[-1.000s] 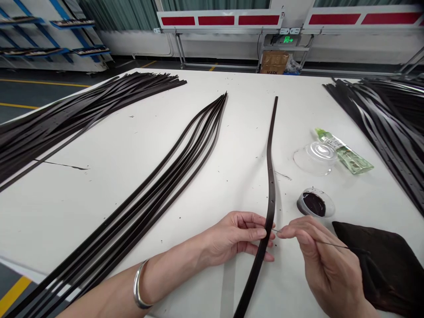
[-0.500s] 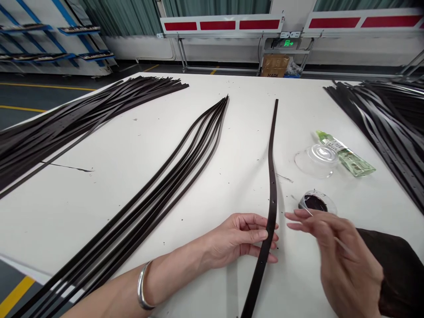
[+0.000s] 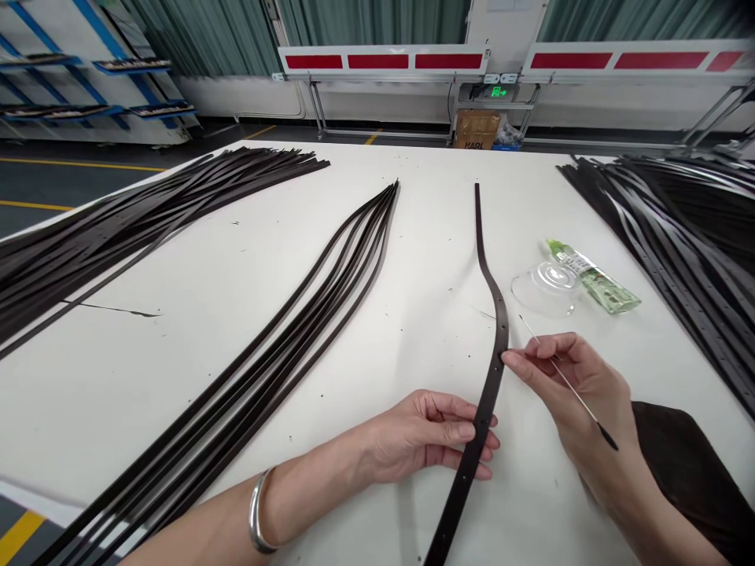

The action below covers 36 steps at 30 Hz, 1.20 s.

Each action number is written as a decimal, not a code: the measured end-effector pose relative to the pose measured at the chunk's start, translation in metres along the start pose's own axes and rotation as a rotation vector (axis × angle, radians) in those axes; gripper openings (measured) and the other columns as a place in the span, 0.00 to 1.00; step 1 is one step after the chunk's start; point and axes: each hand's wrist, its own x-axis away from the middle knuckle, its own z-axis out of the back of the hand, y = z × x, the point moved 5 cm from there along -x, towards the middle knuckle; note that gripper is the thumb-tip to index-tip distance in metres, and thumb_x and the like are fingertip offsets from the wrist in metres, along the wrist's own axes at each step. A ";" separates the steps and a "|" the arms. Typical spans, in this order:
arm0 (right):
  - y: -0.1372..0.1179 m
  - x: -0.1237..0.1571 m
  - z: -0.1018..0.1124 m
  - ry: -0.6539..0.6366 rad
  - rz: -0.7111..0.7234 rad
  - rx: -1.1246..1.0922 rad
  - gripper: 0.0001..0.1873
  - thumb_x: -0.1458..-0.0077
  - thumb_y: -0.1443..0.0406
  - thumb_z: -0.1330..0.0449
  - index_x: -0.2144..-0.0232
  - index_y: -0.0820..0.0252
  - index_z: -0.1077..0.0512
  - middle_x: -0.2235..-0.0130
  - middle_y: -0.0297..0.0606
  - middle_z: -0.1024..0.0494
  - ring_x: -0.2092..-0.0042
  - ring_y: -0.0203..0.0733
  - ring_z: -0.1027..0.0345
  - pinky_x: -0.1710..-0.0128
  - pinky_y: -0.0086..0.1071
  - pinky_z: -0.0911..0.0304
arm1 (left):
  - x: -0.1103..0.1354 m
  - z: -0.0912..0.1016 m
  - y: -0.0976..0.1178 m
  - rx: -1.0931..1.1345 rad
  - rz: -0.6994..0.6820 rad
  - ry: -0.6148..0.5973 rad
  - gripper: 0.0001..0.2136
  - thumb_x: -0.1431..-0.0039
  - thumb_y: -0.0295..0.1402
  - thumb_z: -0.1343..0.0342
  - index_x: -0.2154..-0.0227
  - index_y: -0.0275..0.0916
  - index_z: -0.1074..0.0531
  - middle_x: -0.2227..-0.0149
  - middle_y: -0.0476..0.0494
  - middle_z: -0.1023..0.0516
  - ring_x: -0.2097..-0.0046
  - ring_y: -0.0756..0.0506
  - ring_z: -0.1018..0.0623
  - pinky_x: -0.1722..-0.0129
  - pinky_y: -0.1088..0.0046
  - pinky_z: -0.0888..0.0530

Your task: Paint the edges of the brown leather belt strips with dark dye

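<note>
My left hand (image 3: 428, 436) is shut on a dark brown leather belt strap (image 3: 494, 338), which runs up the white table past several punched holes. The strap bends to the left above my hand. My right hand (image 3: 569, 377) pinches a thin stick-like applicator (image 3: 566, 381), with a fine pale tip at the upper left and a dark end at the lower right. A fingertip of that hand rests at the strap's edge. A small cup of dark dye does not show, and my right hand may hide it.
A silver bangle (image 3: 258, 519) circles my left wrist. Several dark straps (image 3: 307, 314) fan across the white table (image 3: 88, 393), with larger piles at left (image 3: 118, 228) and right (image 3: 678, 244). A clear plastic lid (image 3: 546, 287), green-labelled bottle (image 3: 595, 283) and dark cloth (image 3: 678, 464) lie at right.
My right hand has moved from the dye cup's area to the strap's edge, and the dye cup no longer shows. My left hand stays on the strap, whose upper part now curves more.
</note>
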 end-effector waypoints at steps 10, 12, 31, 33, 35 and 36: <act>-0.007 -0.015 0.055 0.076 0.104 0.431 0.19 0.37 0.51 0.48 0.53 0.51 0.25 0.59 0.34 0.20 0.59 0.40 0.25 0.53 0.37 0.33 | 0.002 0.003 0.005 0.034 -0.042 0.144 0.09 0.49 0.28 0.33 0.65 0.33 0.22 0.65 0.40 0.21 0.63 0.47 0.22 0.58 0.64 0.22; -0.008 -0.020 0.066 0.075 0.185 0.606 0.18 0.35 0.52 0.50 0.59 0.51 0.23 0.64 0.32 0.21 0.64 0.38 0.28 0.58 0.35 0.35 | 0.002 0.004 0.006 0.029 -0.033 0.172 0.08 0.49 0.27 0.33 0.65 0.34 0.23 0.65 0.40 0.21 0.63 0.48 0.22 0.58 0.64 0.22; 0.014 -0.028 0.047 -0.111 0.471 0.805 0.16 0.32 0.61 0.51 0.71 0.56 0.31 0.72 0.33 0.27 0.63 0.39 0.37 0.62 0.32 0.40 | 0.002 0.008 0.011 -0.023 -0.017 0.205 0.08 0.46 0.28 0.34 0.63 0.34 0.22 0.65 0.41 0.22 0.64 0.49 0.25 0.59 0.65 0.22; 0.015 -0.028 0.046 -0.114 0.472 0.803 0.16 0.32 0.61 0.51 0.71 0.56 0.31 0.72 0.33 0.27 0.64 0.38 0.37 0.63 0.32 0.40 | 0.002 0.008 0.011 -0.022 -0.017 0.210 0.08 0.47 0.28 0.34 0.64 0.34 0.22 0.65 0.41 0.23 0.64 0.49 0.25 0.59 0.65 0.22; 0.017 -0.028 0.045 -0.116 0.463 0.796 0.16 0.33 0.61 0.51 0.71 0.56 0.31 0.72 0.32 0.27 0.64 0.38 0.37 0.64 0.32 0.41 | 0.002 0.008 0.011 -0.026 -0.016 0.206 0.08 0.46 0.28 0.34 0.64 0.33 0.22 0.65 0.41 0.23 0.64 0.49 0.25 0.59 0.65 0.22; 0.017 -0.029 0.045 -0.116 0.455 0.790 0.16 0.33 0.60 0.51 0.71 0.56 0.30 0.73 0.32 0.27 0.64 0.38 0.36 0.64 0.32 0.41 | 0.002 0.007 0.011 -0.029 -0.017 0.204 0.08 0.46 0.28 0.34 0.63 0.33 0.22 0.65 0.41 0.23 0.64 0.49 0.25 0.59 0.65 0.22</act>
